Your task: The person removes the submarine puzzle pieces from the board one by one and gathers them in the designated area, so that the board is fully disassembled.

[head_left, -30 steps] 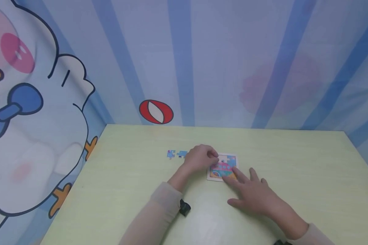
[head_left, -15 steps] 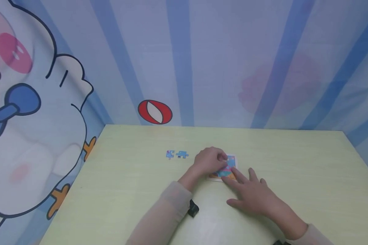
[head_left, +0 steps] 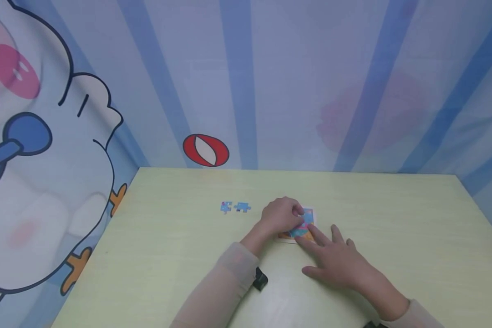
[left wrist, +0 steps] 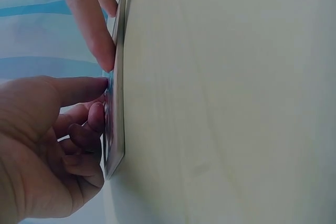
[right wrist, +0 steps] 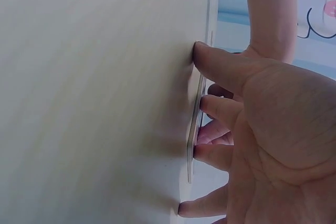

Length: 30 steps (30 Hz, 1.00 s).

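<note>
A small square jigsaw puzzle (head_left: 308, 217) in a pale frame lies flat on the table, its picture blue, pink and orange. My left hand (head_left: 281, 215) covers its left part, thumb and fingers pinching at the surface on a puzzle piece mostly hidden by them. In the left wrist view, the left hand's thumb (left wrist: 84, 88) meets the puzzle's face and the other fingers curl beneath it. My right hand (head_left: 336, 257) is spread, two fingertips resting on the puzzle's lower right part. The right wrist view shows its thumb (right wrist: 218, 65) and little finger reaching the tabletop.
Two loose blue puzzle pieces, one (head_left: 226, 207) beside the other (head_left: 242, 207), lie on the table left of the puzzle. The pale yellow table (head_left: 168, 255) ends at a striped blue backdrop (head_left: 286, 91). A black wrist strap (head_left: 260, 279) shows by the left cuff.
My left hand has moved right, from the puzzle's left edge to over its picture, uncovering the second loose piece, and then nearly stopped. My right hand stays in place on the puzzle.
</note>
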Motion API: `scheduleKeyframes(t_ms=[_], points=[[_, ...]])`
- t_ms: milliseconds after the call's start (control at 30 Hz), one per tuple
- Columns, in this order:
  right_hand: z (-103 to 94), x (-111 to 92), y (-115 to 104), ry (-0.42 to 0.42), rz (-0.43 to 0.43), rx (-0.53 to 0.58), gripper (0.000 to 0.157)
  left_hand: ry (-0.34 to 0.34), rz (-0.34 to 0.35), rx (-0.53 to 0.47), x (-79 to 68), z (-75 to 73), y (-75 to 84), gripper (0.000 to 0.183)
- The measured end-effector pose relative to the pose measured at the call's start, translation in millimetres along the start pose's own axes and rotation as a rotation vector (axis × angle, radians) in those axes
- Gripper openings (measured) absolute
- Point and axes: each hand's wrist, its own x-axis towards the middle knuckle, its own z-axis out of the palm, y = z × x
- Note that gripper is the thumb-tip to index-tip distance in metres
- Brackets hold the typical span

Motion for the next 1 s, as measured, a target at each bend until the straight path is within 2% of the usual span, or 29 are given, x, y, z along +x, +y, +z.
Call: scheduleKeyframes(t_ms=[667, 1000], points=[[1.3, 0.4, 1.0, -0.01, 0.001, 0.001, 0.07, -0.001, 0.005, -0.019, 2.8, 1.6, 1.2, 0.013], [2.7, 0.0, 2.5, -0.004, -0.01, -0.008, 0.071, 0.023, 0.008, -0.031, -4.2, -3.4, 1.0, 0.015]])
